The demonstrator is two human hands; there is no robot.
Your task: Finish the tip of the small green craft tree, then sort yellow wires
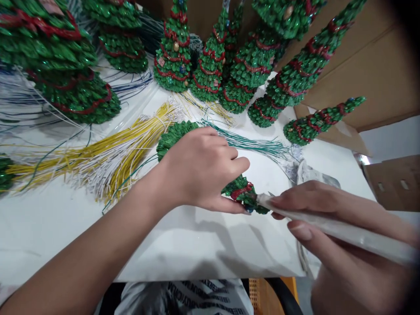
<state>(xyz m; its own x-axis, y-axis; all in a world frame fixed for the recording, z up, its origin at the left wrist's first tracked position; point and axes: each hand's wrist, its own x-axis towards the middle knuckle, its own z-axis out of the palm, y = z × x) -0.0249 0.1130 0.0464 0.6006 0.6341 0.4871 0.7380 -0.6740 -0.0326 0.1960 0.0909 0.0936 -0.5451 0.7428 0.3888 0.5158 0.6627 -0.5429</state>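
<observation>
My left hand (203, 170) is closed around a small green Christmas tree figurine (241, 190) with red garland, which lies on its side over the white table. The tree's wide base shows beyond my knuckles, and its narrow end points right. In my right hand (341, 236) is a slim white pen-like tool (328, 225), gripped between thumb and fingers. The tool's tip touches or nearly touches the tree's narrow end; I cannot tell which. A thin green wire (138, 170) runs leftward from near the tree's base.
Several decorated trees (173, 52) stand along the back. Bundles of yellow and white wires (121, 153) lie on the left, and green wires (252, 142) behind my hands. One tree (321, 122) leans at the right, near cardboard (370, 74). The white table's (197, 253) front edge is close to my lap.
</observation>
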